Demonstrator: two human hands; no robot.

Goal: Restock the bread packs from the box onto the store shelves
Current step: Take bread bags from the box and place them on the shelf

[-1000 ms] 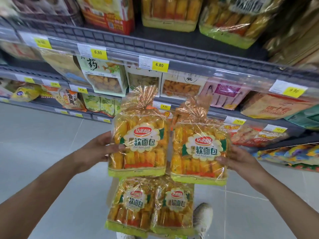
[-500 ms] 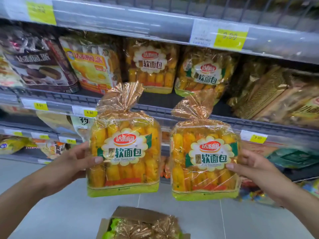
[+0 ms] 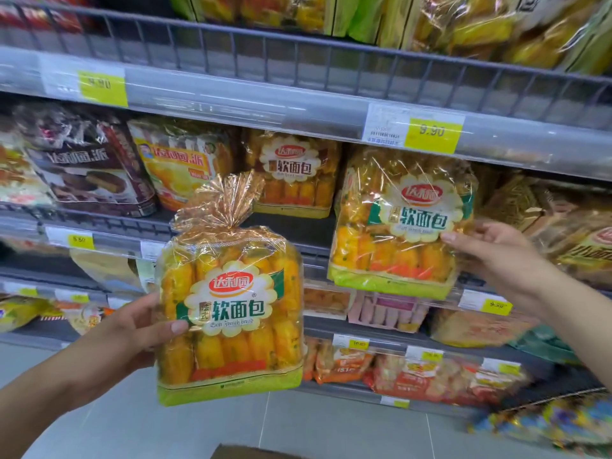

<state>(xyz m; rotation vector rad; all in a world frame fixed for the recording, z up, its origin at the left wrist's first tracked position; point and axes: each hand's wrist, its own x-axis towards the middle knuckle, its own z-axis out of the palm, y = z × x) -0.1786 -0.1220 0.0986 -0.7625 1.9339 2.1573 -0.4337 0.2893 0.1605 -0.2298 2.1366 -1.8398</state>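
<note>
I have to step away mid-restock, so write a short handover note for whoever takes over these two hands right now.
Left hand: holds a bread pack upright by its side, off the shelf, below shelf level.
Right hand: holds a second pack at the front edge of the shelf; whether it rests there is unclear.
One matching pack already stands at the back.
Box: only its edge shows at the bottom; contents unseen.
Left: seat both packs, then return to the box.

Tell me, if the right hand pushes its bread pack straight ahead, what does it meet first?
Probably nothing soon: the right hand aims its bread pack at an apparently open shelf slot; depth is unclear.
</note>
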